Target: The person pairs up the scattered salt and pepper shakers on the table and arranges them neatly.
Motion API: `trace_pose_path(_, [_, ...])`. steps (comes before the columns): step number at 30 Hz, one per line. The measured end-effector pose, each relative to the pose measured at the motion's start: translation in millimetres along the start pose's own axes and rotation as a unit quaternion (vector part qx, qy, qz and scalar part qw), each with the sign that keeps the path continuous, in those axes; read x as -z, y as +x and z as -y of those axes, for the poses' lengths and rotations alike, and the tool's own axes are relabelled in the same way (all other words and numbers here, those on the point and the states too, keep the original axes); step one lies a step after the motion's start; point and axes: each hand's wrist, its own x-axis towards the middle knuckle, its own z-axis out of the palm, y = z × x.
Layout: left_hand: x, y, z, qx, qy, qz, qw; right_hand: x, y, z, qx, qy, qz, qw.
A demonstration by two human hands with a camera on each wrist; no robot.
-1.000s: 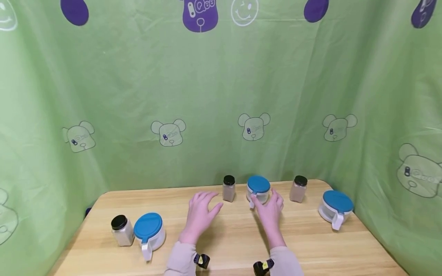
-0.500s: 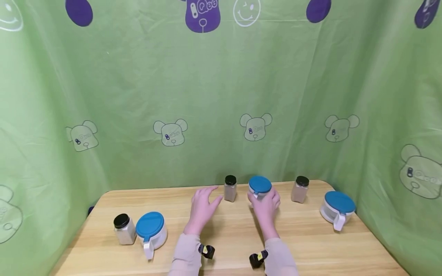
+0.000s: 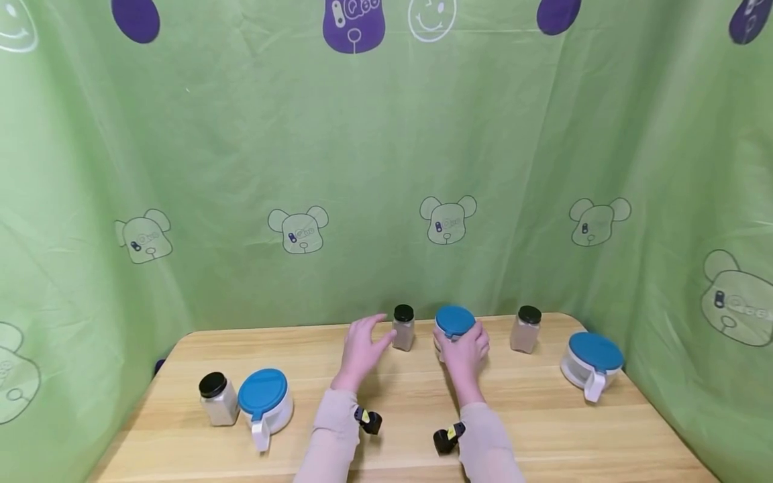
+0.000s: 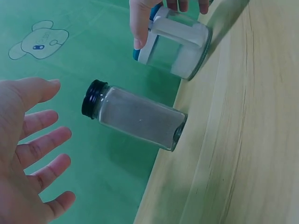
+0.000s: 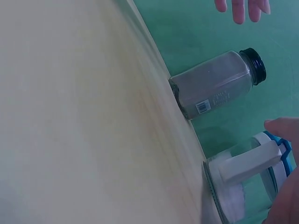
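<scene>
At the back of the table, my right hand [image 3: 463, 350] holds a glass seasoning jar [image 4: 175, 44] by its upper part. The thumb and fingers lie on opposite sides of its blue lid [image 3: 455, 320], and the white handle faces my side. The jar stands upright on the wood, partly hidden by the hand. Left of it is a black-capped spice jar [image 3: 403, 332] with greyish contents. My left hand [image 3: 363, 349] is close beside this spice jar, fingers spread and apart from it, as the left wrist view shows.
Another black-capped jar [image 3: 525, 330] and a blue-lidded jar [image 3: 592, 365] stand on the right. Front left are a black-capped jar [image 3: 219, 399] with pale contents and a blue-lidded jar [image 3: 266, 402]. A green curtain [image 3: 362, 147] hangs behind the wooden table [image 3: 398, 436].
My right hand has closed in around the blue-lidded jar. My left hand has moved forward and right, nearer the black-capped spice jar. The jars have stayed in place.
</scene>
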Motion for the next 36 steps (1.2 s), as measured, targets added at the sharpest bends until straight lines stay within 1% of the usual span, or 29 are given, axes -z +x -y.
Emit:
trace_pose_path(7, [-6.9, 11.5, 4.2, 0.009, -0.010, 0.015, 0.9998, -3.5, 6, 4, -0.012, -0.019, -0.002, 1.000])
trace_pose_path(11, [-11.5, 17.0, 7.3, 0.028, -0.021, 0.029, 0.9990, -6.0, 8, 6, -0.021, -0.035, -0.001, 0.999])
trace_pose_path(14, [-15.4, 20.8, 10.0, 0.045, -0.029, 0.040, 0.9977, -7.5, 8, 7, -0.024, -0.037, 0.002, 0.999])
trace_pose_path(19, [-21.8, 27.4, 14.2, 0.058, -0.037, 0.053, 0.9963, -10.5, 8, 9, -0.026, -0.037, -0.005, 0.999])
trace_pose_path(25, [-27.6, 34.2, 15.1, 0.055, -0.037, 0.080, 0.9946, -13.7, 8, 8, -0.023, -0.040, -0.021, 0.999])
trace_pose_path(30, [-32.0, 39.8, 15.1, 0.051, -0.037, 0.091, 0.9938, -15.6, 10, 6, -0.020, -0.035, -0.026, 0.999])
trace_pose_path(36, [-39.3, 42.6, 18.3, 0.062, -0.052, 0.106, 0.9910, -16.0, 10, 4, -0.021, -0.030, -0.027, 0.999])
